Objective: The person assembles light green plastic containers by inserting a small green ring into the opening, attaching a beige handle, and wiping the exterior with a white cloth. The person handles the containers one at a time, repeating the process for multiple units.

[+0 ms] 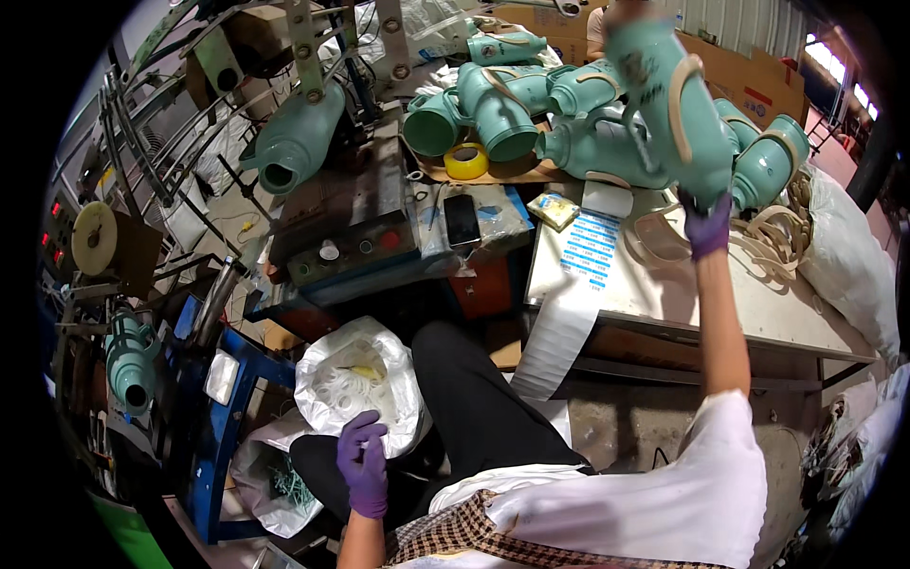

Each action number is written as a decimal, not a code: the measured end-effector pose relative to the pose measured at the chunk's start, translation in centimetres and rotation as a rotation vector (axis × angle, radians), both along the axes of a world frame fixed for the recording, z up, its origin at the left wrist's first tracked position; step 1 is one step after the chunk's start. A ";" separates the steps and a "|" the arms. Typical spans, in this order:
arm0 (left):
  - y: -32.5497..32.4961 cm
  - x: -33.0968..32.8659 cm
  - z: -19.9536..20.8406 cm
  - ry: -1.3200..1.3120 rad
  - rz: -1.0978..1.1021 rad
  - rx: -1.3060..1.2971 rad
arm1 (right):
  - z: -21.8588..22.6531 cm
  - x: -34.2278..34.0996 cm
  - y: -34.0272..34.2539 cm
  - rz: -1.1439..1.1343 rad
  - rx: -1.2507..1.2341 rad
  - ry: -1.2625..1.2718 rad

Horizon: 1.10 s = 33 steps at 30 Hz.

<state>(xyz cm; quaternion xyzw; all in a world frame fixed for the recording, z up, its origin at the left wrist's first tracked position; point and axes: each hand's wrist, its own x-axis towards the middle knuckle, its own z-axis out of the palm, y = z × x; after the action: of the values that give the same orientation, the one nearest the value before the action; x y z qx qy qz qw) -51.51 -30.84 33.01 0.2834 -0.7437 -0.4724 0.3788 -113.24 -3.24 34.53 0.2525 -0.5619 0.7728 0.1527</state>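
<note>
My right hand, in a purple glove, is raised over the bench at the right. It grips the lower end of a green thermos jug casing with a beige handle strip, and the casing's top is blurred. My left hand, also gloved in purple, hovers empty above my thigh with its fingers loosely bent. Beside that hand stands a white bag holding white plastic rings. More green jug casings lie piled at the back of the bench.
A roll of yellow tape, a phone and a label sheet lie on the work surfaces. Beige strips are heaped at the right. At left, machines hold green casings. A blue metal frame stands near my left leg.
</note>
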 end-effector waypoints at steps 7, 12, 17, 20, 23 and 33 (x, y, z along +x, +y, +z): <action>1.4 -9.1 -0.6 0.054 -0.478 -0.369 | 7.0 -14.4 -7.8 -0.215 0.517 0.075; 2.1 -7.5 -2.9 -0.138 -0.670 -0.482 | 6.0 -11.8 -15.8 -0.515 1.430 0.539; 2.1 -5.9 -5.5 -0.197 -0.687 -0.475 | 8.0 -17.3 -9.1 -0.684 1.069 0.693; 1.8 -5.6 -4.8 -0.187 -0.681 -0.476 | 13.3 -13.7 -1.9 -0.748 0.790 0.854; 0.0 -3.5 -6.0 -0.175 -0.584 -0.360 | 16.0 -4.5 -2.1 -0.708 0.629 0.628; 6.1 -20.0 3.7 0.346 -0.905 -0.545 | 5.1 19.1 7.1 -0.147 0.839 -0.292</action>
<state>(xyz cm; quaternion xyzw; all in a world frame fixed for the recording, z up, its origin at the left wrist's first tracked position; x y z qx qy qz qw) -71.53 -24.72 36.75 -0.2542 -0.8134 -0.4183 0.3142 -94.12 3.85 39.62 0.1401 -0.8588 0.4926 0.0109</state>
